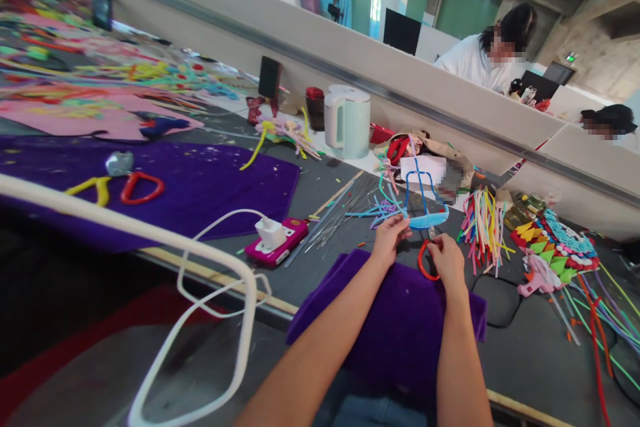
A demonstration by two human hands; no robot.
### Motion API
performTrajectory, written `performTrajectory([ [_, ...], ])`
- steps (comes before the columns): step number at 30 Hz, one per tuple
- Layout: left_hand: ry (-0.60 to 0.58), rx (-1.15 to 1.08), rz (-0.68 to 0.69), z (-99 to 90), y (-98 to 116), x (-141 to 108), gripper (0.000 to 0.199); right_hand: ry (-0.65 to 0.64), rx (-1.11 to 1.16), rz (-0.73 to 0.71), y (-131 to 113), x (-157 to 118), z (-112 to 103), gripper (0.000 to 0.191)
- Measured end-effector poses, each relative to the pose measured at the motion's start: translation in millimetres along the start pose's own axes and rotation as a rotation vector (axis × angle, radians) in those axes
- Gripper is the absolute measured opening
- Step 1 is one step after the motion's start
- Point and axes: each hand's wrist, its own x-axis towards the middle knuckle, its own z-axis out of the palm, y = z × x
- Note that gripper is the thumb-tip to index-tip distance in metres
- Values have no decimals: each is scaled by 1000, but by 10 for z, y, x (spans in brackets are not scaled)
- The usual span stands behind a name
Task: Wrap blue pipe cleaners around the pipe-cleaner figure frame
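Note:
My left hand (pixel 393 239) is closed, with the thumb and fingers pinching the left end of a light-blue pipe-cleaner piece (pixel 428 221). Darker blue pipe-cleaner loops (pixel 419 177) rise from that piece. In my right hand (pixel 447 259) are scissors with red loop handles (pixel 425 261); a short bit of their metal shows just under the blue piece, and the rest is hidden by the fingers. Both hands are above a folded purple cloth (pixel 400 307). Loose blue and lilac pipe-cleaner bits (pixel 383 211) lie left of my left hand.
A magenta power bank (pixel 287 247) with a white plug and cable lies left. Farther back stands a pale kettle (pixel 350 121). To the right are bundled pipe cleaners (pixel 483 223) and a pink glue gun (pixel 539 275). Pliers (pixel 120 163) rest on purple cloth. Two people sit beyond the partition.

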Motion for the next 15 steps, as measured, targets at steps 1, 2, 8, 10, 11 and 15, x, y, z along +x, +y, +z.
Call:
performTrajectory([
  [1,16,-30,-9,-25,15,26,31,-42,-64,-1,-1,-5,22,19],
  [2,26,-57,-20,-48,29,47,29,-67,-123,-5,-5,-12,41,24],
  [8,39,-147,-81,-108,85,96,21,-107,-302,42,14,-61,53,44],
  [10,35,-152,-87,-107,95,94,20,-110,-299,67,33,-57,47,48],
  [11,30,-148,-88,-105,97,93,20,-110,-293,81,43,-49,48,51],
  [15,6,-119,-70,-108,91,99,23,-85,-234,114,110,15,68,56],
])
